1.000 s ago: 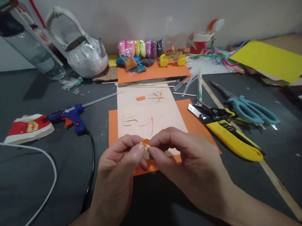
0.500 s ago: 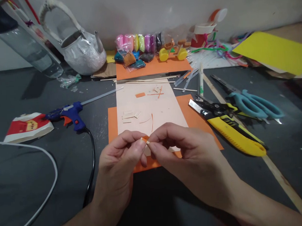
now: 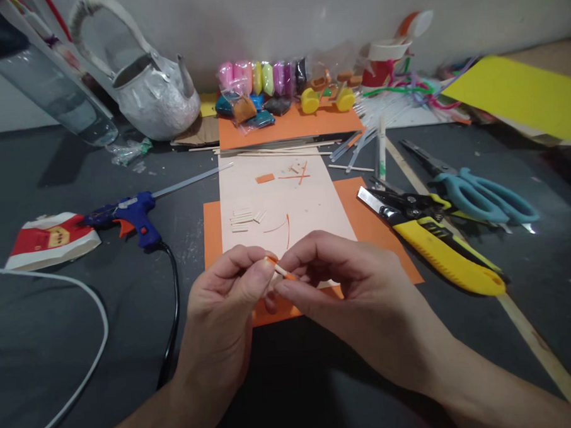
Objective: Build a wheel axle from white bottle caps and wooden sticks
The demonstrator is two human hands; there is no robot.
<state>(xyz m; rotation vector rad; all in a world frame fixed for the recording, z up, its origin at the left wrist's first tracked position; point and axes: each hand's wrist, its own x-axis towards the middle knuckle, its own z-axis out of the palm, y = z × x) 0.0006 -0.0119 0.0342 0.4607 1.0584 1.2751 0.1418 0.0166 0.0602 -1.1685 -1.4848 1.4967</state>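
Between the fingertips of both hands is a short pale wooden stick (image 3: 280, 270) with orange strip material, probably paper, at its ends. My left hand (image 3: 233, 304) pinches its upper left end between thumb and forefinger. At the other end, the thumb and forefinger of my right hand (image 3: 346, 293) are closed on it. Below the hands lie a pale sheet (image 3: 309, 219) and orange paper (image 3: 381, 235). Several cut stick pieces (image 3: 241, 220), thin orange strips (image 3: 287, 229) and a small orange rectangle (image 3: 265, 178) rest on the pale sheet.
A blue glue gun (image 3: 141, 217) with its cord lies left, near a metal kettle (image 3: 157, 103) and a bottle (image 3: 67, 97). On the right are a yellow cutter (image 3: 451, 257), pliers (image 3: 408, 202) and blue-handled scissors (image 3: 483, 196). Bagged coloured clay (image 3: 261, 82) sits at the back.
The small stick has turned in my fingers, so more of its length and an orange end now show near my right thumb. Both hands stay almost in place.
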